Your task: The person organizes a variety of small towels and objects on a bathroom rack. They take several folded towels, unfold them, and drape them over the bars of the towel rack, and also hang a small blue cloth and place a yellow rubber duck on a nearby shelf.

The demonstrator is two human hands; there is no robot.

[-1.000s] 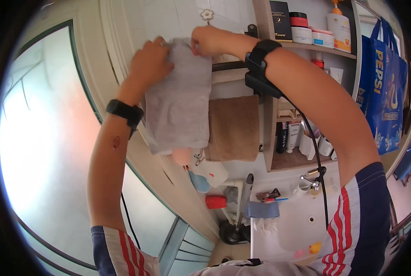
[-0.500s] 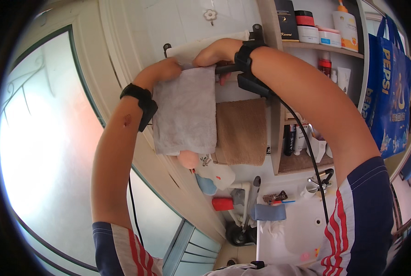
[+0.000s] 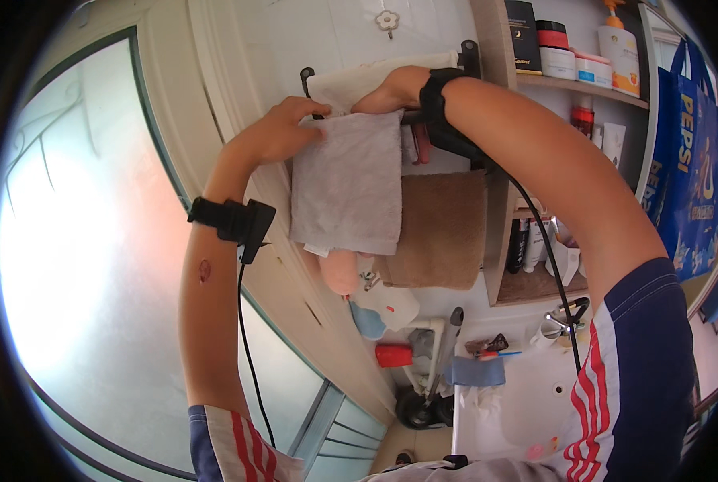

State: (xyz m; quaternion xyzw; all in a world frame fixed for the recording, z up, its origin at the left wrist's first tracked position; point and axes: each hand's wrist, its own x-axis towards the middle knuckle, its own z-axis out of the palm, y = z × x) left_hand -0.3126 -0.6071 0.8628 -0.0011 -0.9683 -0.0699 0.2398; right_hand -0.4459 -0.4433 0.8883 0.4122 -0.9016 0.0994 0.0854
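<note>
A light grey towel hangs over the front bar of a black wall rack. At the towel's upper left corner is my left hand, thumb and forefinger apart, with nothing visible between them. My right hand reaches over the bar at the towel's top right. Its thumb side lies by the towel's top edge and its fingertips show below the bar, so it grips the towel there. A white cloth is draped on the bar behind. Lower right of the grey towel hangs a brown towel.
Wooden shelves with jars and bottles stand at the right, beside a blue bag. Below are a white sink with a tap and a red item. A frosted glass door is at the left.
My left hand has drawn back from the towel's top edge and its fingers have spread. The right hand stays at the bar. The whole view has shifted slightly.
</note>
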